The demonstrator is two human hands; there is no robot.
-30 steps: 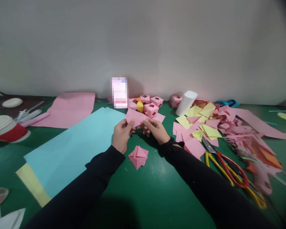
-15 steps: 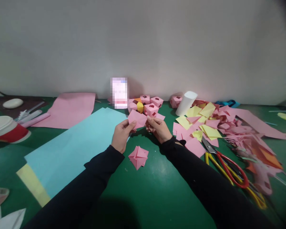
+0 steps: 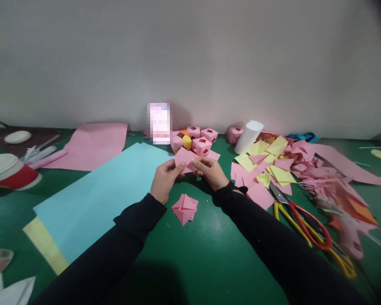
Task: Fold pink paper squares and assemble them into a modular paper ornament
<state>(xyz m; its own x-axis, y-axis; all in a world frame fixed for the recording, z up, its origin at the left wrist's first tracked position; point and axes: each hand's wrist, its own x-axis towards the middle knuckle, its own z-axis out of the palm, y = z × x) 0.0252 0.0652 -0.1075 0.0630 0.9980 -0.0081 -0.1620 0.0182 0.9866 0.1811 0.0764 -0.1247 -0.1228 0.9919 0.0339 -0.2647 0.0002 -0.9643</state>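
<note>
Between my two hands is a small piece of pink paper (image 3: 184, 157), held up above the table. My left hand (image 3: 165, 178) pinches its left side between thumb and fingers. With thumb and forefinger, my right hand (image 3: 212, 171) grips the right side. The fingertips behind the paper are partly hidden. Nearer to me lies a folded pink paper piece (image 3: 184, 209), flat on the green table (image 3: 209, 262). Just beyond my hands sit several pink folded paper shapes (image 3: 202, 145) with dark openings, beside a yellow one (image 3: 187, 142).
Large blue sheets (image 3: 104, 190) and a pink sheet (image 3: 95, 146) lie left, near a red and white cup (image 3: 14, 171). A phone (image 3: 160, 123) leans on the wall. To the right are a white paper tube (image 3: 249, 137), yellow paper squares (image 3: 277, 145), scissors (image 3: 300, 220) and a glue gun (image 3: 349, 237).
The held pink paper has shifted slightly right and turned a little. My right thumb and fingers now overlap its right side more. The folded piece on the table stays put.
</note>
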